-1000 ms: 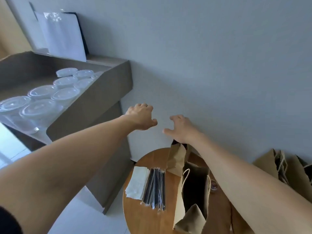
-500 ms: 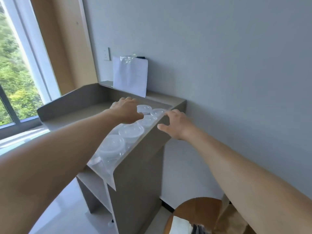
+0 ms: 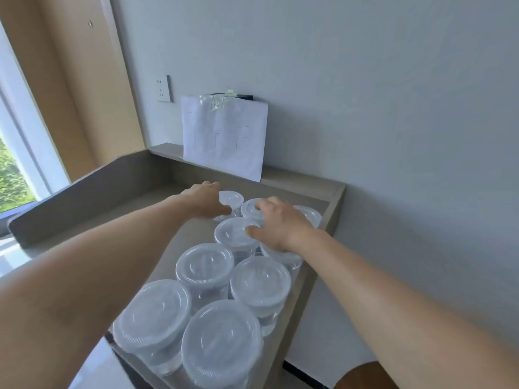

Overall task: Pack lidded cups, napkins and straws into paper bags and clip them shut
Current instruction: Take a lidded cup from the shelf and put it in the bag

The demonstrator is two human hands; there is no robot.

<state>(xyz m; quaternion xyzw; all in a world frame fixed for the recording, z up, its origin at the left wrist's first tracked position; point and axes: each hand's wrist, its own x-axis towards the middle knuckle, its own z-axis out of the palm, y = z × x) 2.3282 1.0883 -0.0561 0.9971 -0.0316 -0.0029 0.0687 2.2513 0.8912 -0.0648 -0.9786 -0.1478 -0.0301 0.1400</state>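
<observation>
Covering far cups (image 3: 233,198), hands (image 3: 202,200) (image 3: 281,229) hide their grips.

Before you: grey surface (image 3: 134,220), raised rim (image 3: 84,197) along left side, ledge (image 3: 295,178) at back. Clear lidded cups (image 3: 205,265) stand in two rows by your right edge, packed close. White paper sheet (image 3: 223,136) stands on ledge, leaning against wall.

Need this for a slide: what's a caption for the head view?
Left hand and right hand reach across lidded cups on a grey counter, the right touching lids.
</observation>
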